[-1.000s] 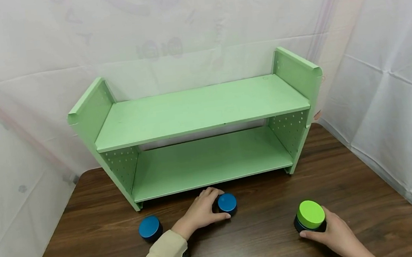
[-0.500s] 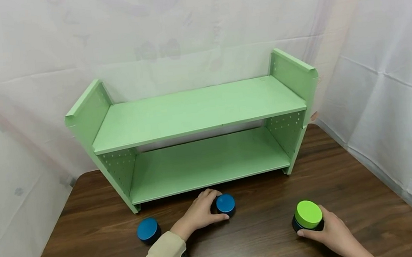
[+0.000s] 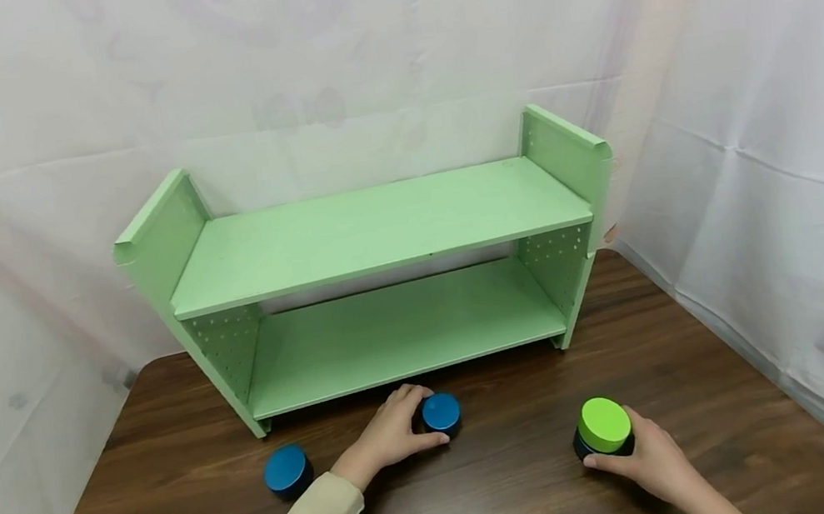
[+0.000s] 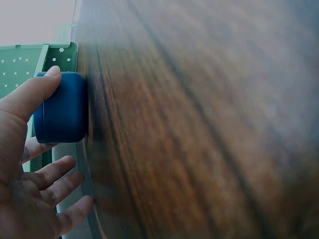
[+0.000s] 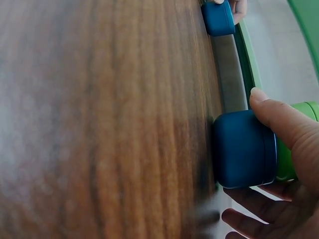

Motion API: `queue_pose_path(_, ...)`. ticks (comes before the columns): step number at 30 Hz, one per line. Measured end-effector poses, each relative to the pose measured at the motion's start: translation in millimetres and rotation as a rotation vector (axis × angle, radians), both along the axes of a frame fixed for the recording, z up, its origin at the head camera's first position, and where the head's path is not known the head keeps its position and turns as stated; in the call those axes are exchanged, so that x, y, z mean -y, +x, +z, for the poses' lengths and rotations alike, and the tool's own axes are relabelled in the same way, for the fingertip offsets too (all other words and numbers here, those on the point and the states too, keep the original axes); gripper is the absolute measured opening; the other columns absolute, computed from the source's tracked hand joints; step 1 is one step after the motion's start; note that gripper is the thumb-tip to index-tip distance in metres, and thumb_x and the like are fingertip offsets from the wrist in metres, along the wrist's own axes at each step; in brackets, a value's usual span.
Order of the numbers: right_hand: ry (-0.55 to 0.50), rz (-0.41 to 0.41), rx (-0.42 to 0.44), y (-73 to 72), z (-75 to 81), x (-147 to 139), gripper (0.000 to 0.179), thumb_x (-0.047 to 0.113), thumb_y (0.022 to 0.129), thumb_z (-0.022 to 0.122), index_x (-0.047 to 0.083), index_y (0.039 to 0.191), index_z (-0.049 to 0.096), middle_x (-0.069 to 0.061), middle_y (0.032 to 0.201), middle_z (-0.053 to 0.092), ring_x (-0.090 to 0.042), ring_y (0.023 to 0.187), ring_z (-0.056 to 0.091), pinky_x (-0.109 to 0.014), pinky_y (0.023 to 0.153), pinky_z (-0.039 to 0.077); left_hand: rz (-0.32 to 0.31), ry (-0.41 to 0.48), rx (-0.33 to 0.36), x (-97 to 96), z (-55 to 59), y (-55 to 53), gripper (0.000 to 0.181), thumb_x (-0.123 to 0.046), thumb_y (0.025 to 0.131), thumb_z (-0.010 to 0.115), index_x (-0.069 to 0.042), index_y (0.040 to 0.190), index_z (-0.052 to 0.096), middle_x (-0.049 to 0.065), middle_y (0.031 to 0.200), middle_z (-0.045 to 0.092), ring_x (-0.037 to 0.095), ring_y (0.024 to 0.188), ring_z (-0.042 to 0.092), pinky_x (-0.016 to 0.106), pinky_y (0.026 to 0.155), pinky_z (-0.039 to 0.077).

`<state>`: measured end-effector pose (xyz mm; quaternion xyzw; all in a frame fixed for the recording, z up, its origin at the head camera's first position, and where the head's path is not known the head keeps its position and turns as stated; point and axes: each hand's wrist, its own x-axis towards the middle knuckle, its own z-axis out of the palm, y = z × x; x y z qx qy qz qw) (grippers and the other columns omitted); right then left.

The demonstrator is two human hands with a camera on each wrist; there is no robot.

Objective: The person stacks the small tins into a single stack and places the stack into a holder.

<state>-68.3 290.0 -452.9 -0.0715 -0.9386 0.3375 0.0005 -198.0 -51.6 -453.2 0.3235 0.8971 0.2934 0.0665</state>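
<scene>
My left hand (image 3: pixel 389 433) pinches a round blue lidded jar (image 3: pixel 441 412) between thumb and index finger, its other fingers apart from it in the left wrist view. That jar sits on the table in front of the shelf. Over on the right, my right hand (image 3: pixel 655 456) grips another blue jar (image 5: pixel 244 149) that bears a bright green jar (image 3: pixel 605 424) stacked on top. Thumb and a finger press on the lower blue jar's sides, and it appears to touch the tabletop. A third blue jar (image 3: pixel 288 471) stands untouched to the left of my left forearm.
A light green two-tier shelf (image 3: pixel 379 231) stands at the back of the dark wooden table (image 3: pixel 504 490). Its perforated side panels rise at both ends. White sheeting (image 3: pixel 775 194) hangs behind and at both sides.
The head view has swung a little, so everything shifts left in it. Both hands keep their holds, and no jar visibly moves on the table.
</scene>
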Motion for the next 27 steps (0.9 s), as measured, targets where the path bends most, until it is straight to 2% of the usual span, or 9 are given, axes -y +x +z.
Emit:
queue_pose_path(12, 0.009, -0.003, -0.020, 2.8, 2.6, 3.3, 0.082, 0.038, 0.067, 0.084, -0.009, 0.125, 0.049, -0.018, 0.108, 0.064, -0.035, 0.099, 0.061, -0.050, 0.080, 0.050, -0.003, 0.005, 0.005, 4.1, 0.8, 3.4, 0.061, -0.040, 0.079, 0.076, -0.007, 0.125, 0.053, 0.013, 0.124, 0.053, 0.034, 0.118, 0.049, 0.057, 0.093, 0.043)
queue_pose_path(20, 0.022, 0.004, -0.003, 0.3, 8.4, 5.0, 0.087, 0.042, 0.069, 0.083, -0.010, 0.129, 0.046, -0.020, 0.111, 0.062, -0.038, 0.102, 0.059, -0.052, 0.080, 0.049, -0.007, 0.009, 0.012, 3.0, 1.6, 4.5, 0.061, -0.039, 0.079, 0.076, -0.007, 0.126, 0.053, 0.014, 0.125, 0.053, 0.036, 0.119, 0.049, 0.056, 0.092, 0.044)
queue_pose_path(27, 0.043, 0.023, -0.040, -2.1, 14.5, 9.1, 0.084, 0.041, 0.068, 0.084, -0.008, 0.127, 0.048, -0.018, 0.109, 0.063, -0.038, 0.102, 0.058, -0.054, 0.079, 0.048, -0.006, 0.004, 0.015, 4.2, 1.5, 5.5, 0.062, -0.039, 0.079, 0.076, -0.006, 0.127, 0.052, 0.015, 0.127, 0.052, 0.036, 0.119, 0.049, 0.055, 0.091, 0.045)
